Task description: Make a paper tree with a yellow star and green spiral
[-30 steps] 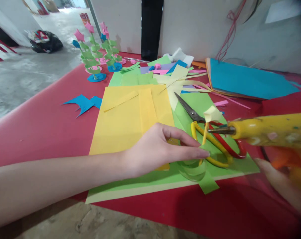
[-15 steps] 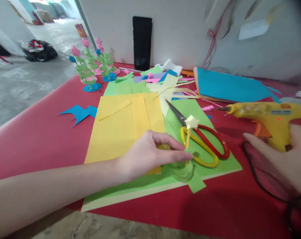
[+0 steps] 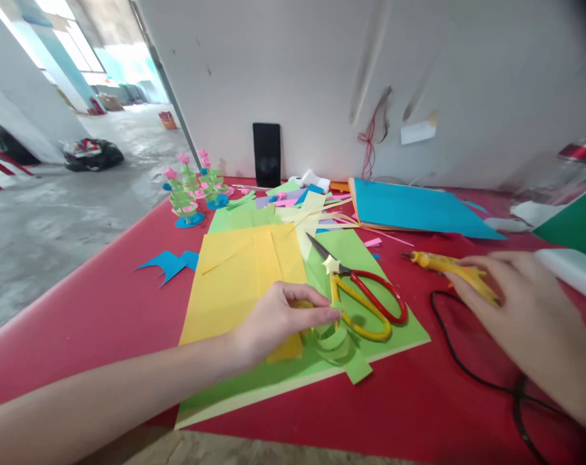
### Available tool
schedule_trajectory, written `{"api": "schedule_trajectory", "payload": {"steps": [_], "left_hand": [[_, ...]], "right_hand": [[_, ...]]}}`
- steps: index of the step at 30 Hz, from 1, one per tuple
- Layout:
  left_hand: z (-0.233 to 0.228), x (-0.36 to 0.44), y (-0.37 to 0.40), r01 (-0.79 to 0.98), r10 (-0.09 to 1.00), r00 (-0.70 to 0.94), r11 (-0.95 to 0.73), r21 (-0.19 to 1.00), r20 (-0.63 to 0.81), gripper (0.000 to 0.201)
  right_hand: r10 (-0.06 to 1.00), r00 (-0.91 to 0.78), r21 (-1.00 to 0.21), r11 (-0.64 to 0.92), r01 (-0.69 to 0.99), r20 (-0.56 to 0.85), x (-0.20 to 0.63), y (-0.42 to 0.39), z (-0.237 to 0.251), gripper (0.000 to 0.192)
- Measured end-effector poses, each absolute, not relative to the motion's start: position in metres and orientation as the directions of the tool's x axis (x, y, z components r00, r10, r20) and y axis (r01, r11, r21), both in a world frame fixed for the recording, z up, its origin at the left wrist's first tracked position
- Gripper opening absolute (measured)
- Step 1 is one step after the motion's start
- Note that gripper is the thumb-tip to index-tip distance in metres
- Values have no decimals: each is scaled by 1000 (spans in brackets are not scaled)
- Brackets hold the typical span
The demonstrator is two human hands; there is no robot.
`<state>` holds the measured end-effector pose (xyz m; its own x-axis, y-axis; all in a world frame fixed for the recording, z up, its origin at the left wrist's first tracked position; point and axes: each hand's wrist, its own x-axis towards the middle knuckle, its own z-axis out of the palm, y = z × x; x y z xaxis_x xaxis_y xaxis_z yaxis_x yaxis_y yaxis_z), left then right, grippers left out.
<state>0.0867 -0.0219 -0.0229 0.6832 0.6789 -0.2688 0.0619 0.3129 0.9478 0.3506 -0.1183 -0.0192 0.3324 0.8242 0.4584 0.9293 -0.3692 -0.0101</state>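
Observation:
My left hand is closed, pinching the yellow stem of a paper flower between thumb and fingertips. A pale yellow star tops the stem, and curled green paper strips hang around its lower part. Right behind the flower lie scissors with one red and one yellow handle, on green paper. At the right, my right hand, slightly blurred, is around a yellow glue gun low over the red table. Its nozzle points left; the hand partly hides its body.
Yellow sheets lie left of the scissors. Finished paper flowers, a phone against the wall, paper scraps and blue sheets are at the back. A black cord loops on the right.
The glue gun has been lowered toward the table and tilted over, my right hand moving with it. The view has tipped up and turned right. My left hand still pinches the flower.

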Motion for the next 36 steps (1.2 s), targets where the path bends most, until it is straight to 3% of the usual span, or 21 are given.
{"api": "schedule_trajectory", "payload": {"steps": [1,3,5,9,21,29,36], "left_hand": [[-20,87,-22,61,682,685,294,954,-254,11],[-12,86,-22,63,695,687,237,969,-215,10],[-3,84,-22,58,715,680,170,984,-163,10],[14,81,-21,47,743,667,32,998,-56,11],[36,79,-18,34,724,669,-260,965,171,7],[36,78,-19,71,743,656,-237,969,134,15],[36,77,-17,71,741,647,-294,953,180,14]], "right_hand": [[853,257,-62,-257,964,454,336,-120,-14,19],[908,88,-373,78,925,409,305,-119,-5,11],[946,60,-607,155,779,319,278,-116,4,11],[968,60,-822,174,542,244,250,-103,18,7],[986,-10,-911,158,381,167,240,-90,24,8],[980,16,-881,171,441,199,238,-92,23,9],[988,65,-892,98,441,141,239,-92,19,7]]}}
